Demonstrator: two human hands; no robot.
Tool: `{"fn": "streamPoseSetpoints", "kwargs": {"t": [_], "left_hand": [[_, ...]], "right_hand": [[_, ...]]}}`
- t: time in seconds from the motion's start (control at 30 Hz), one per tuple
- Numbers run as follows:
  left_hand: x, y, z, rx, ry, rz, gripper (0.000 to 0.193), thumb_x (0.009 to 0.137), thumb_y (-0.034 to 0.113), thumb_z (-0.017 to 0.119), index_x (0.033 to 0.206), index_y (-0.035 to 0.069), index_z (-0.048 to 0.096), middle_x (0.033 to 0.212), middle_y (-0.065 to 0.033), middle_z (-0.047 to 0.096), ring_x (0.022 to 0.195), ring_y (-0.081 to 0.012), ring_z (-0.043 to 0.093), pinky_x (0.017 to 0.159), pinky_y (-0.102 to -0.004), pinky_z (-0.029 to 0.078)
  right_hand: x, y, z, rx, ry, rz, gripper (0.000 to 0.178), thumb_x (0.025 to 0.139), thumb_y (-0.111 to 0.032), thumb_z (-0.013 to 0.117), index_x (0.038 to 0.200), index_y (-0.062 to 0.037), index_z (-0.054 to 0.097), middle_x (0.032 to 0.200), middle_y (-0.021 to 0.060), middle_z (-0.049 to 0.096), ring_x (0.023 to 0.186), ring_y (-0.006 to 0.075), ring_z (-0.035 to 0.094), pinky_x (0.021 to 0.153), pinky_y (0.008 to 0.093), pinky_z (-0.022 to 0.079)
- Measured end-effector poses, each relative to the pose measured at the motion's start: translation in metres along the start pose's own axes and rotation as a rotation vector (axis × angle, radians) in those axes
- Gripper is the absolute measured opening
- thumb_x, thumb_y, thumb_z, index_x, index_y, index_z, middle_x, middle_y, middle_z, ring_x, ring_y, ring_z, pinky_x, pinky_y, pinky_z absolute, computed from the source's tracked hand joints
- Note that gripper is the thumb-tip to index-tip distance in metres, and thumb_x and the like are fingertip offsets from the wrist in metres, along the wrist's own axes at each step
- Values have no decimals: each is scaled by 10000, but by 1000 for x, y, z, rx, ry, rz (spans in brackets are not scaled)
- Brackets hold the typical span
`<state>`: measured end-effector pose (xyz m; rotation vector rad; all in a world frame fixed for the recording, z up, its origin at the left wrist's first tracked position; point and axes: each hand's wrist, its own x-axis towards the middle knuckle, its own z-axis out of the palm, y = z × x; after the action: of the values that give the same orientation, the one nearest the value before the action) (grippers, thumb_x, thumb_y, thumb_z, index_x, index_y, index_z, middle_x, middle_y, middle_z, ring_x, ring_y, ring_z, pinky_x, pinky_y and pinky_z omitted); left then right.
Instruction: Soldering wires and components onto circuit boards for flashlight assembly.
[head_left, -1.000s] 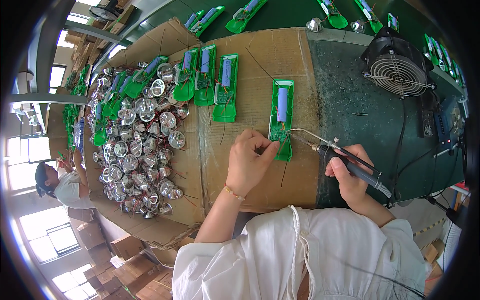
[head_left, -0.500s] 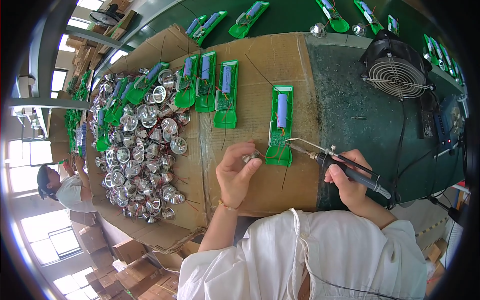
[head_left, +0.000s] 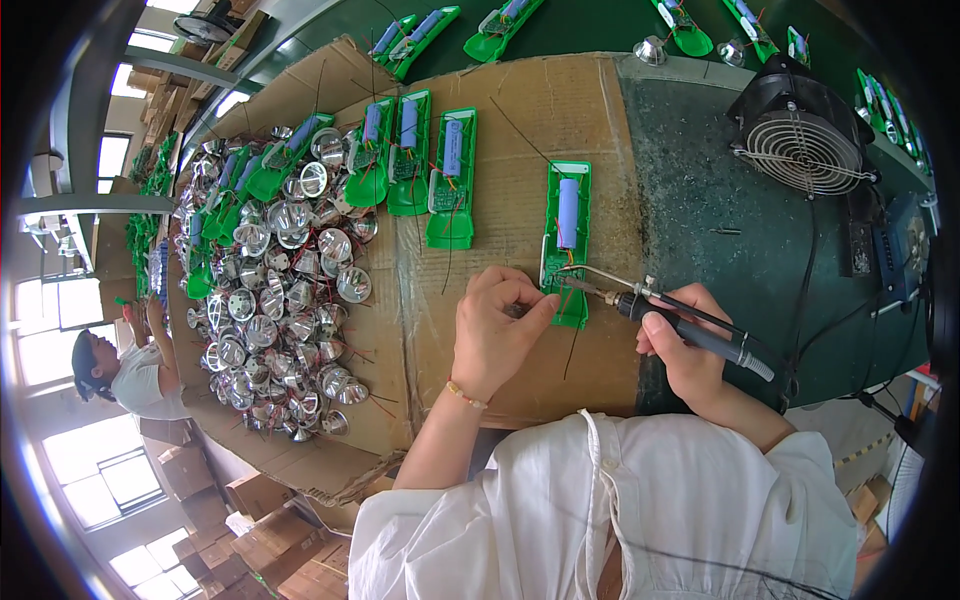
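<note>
In front of me on the cardboard lies a green plastic housing (head_left: 567,185) with a blue cylindrical battery (head_left: 568,212) and a small circuit board in its lower part. My right hand (head_left: 690,345) grips a soldering iron (head_left: 700,338), whose tip, with a thin metal tube alongside, reaches the circuit board. At the housing's left edge, my left hand (head_left: 500,325) is closed in a pinch on a small silvery lamp part (head_left: 517,310). The fingers hide most of that part, and whatever wire lies at the tip is too small to make out.
A cardboard box (head_left: 375,400) of shiny reflectors (head_left: 262,330) stands at left, several green housings (head_left: 452,180) along its far edge. A black fan (head_left: 800,150) is at far right, near a blue soldering station (head_left: 900,250). Another person (head_left: 140,375) sits far left.
My left hand has moved right and slightly up, bringing the lamp part to the housing's edge. The soldering iron has shifted slightly left, its tip still over the circuit board.
</note>
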<state>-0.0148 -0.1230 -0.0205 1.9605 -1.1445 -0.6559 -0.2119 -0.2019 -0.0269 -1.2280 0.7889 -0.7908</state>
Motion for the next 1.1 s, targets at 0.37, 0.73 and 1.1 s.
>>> {"fn": "streamPoseSetpoints", "kwargs": {"t": [0.37,0.73,1.1], "left_hand": [[4,1,-1,-5,-33,-22,113,692,139,716,692,35,671,782,-68,586,789,-206,537,703,-310,435],[2,9,-2,8,-52,-16,111,711,133,706,698,31,663,769,-69,601,692,-172,570,618,-279,464],[148,50,25,337,-122,85,164,700,184,605,701,34,671,619,-159,617,561,-282,618,574,-351,500]], "right_hand": [[-3,0,0,79,82,118,164,845,-120,576,870,1,468,644,93,576,527,119,559,483,232,463],[-4,3,-23,9,129,-71,162,852,-126,564,889,-15,453,644,90,568,520,124,551,483,228,458],[3,9,-57,56,258,11,184,828,-113,615,883,14,494,681,85,581,565,110,567,514,227,477]]}}
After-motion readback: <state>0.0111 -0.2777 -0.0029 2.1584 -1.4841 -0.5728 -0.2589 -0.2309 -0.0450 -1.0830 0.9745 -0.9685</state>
